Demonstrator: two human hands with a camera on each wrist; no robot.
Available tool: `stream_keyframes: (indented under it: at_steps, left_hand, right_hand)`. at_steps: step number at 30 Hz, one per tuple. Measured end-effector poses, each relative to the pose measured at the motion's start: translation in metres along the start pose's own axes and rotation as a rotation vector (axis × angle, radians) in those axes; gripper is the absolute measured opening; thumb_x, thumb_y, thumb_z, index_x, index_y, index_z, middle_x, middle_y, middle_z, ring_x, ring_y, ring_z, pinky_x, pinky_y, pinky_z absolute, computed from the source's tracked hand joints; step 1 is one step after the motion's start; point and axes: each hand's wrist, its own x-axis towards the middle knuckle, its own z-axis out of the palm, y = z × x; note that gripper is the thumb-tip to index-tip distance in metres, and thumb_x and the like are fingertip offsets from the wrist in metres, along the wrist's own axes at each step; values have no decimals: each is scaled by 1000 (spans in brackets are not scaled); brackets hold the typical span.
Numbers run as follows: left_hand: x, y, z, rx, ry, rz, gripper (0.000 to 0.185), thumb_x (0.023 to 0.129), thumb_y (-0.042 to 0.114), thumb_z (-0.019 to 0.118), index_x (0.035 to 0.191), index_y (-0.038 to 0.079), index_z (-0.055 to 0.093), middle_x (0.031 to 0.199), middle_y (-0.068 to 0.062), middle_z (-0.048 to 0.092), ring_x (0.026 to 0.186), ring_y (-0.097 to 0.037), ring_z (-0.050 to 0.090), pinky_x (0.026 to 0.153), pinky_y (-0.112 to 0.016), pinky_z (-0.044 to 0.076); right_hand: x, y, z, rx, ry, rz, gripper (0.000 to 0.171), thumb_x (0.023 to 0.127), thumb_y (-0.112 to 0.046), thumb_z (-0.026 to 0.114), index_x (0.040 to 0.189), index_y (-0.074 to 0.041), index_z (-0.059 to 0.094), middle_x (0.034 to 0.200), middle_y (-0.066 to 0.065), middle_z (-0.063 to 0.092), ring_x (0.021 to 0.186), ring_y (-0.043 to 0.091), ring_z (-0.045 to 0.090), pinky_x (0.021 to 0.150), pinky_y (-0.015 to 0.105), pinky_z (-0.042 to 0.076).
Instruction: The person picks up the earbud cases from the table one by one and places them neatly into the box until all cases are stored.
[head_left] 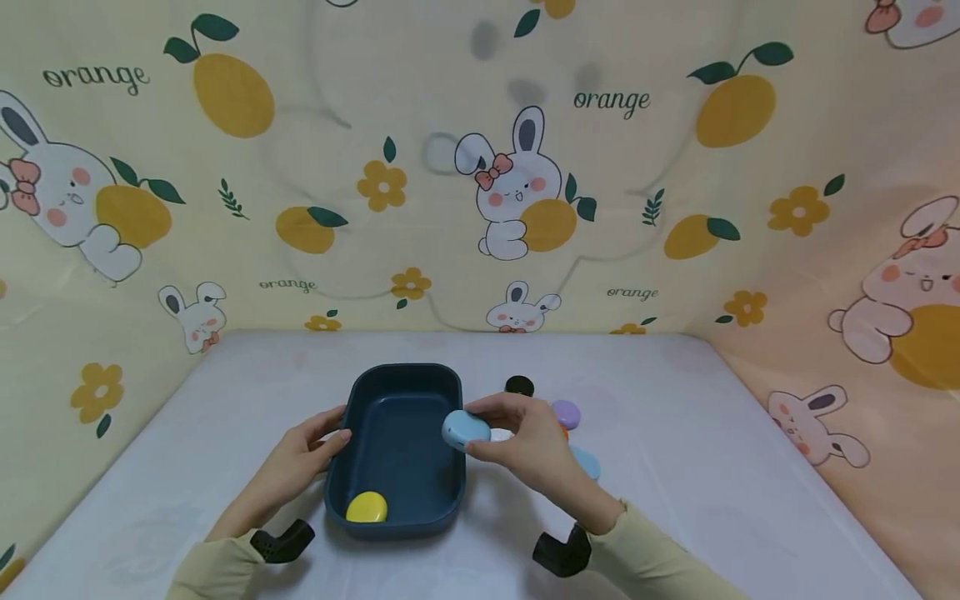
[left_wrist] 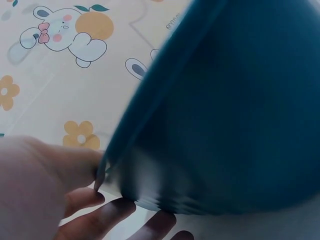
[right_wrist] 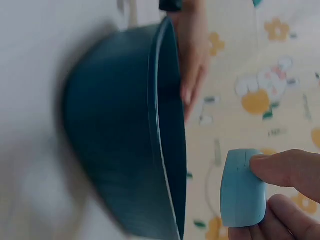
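A dark blue plastic bin (head_left: 397, 467) stands on the table, and my left hand (head_left: 300, 458) holds it by its left side. In the left wrist view the fingers (left_wrist: 112, 212) lie against the outside of its wall, with the thumb up at the rim. Between thumb and fingers, my right hand (head_left: 528, 446) pinches a light blue rounded plastic piece (head_left: 465, 430) over the bin's right rim. The right wrist view shows this piece (right_wrist: 242, 187) side-on, a thick block with bulging sides, apart from the bin (right_wrist: 112, 120). A yellow rounded piece (head_left: 367, 507) lies inside the bin's near left corner.
Right of the bin, partly behind my right hand, lie a black round piece (head_left: 519, 385), a purple piece (head_left: 567, 414), another light blue piece (head_left: 587, 462) and bits of orange and white. A patterned cloth (head_left: 420, 167) walls the white table (head_left: 675, 500) at the back and sides.
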Motion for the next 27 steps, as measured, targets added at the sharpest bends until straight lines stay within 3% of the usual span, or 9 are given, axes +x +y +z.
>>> stream_keyframes:
  at_steps: [6,13,23,27]
  left_hand:
    - [1,2,1,8,-3,0,61,103,30,54,154,6,30,150,-23,37,130,-43,45,92,-44,52]
    - [0,4,1,6,-7,4,61,103,30,55,153,5,31,150,-23,38,129,-44,45,92,-44,52]
    - [1,1,0,-5,-8,-13,61,103,30,55,153,5,31,150,-23,38,130,-43,44,92,-43,52]
    - [-1,0,0,-8,-10,-11,62,103,31,55,153,4,31,150,-24,37,130,-43,44,92,-43,52]
  right_hand:
    - [5,-4,26,-34,-139,11,35,76,-10,87,107,-17,74,103,-8,69,91,12,67,88,44,55]
    - [4,0,45,4,-286,47,31,75,-7,86,103,-13,75,98,-7,70,88,12,66,85,33,56]
    - [5,1,57,-2,-307,21,31,72,-3,87,99,-13,75,96,-8,70,85,10,65,82,27,55]
    - [7,2,59,-10,-305,14,31,72,-3,87,99,-12,74,96,-7,70,85,9,65,84,30,56]
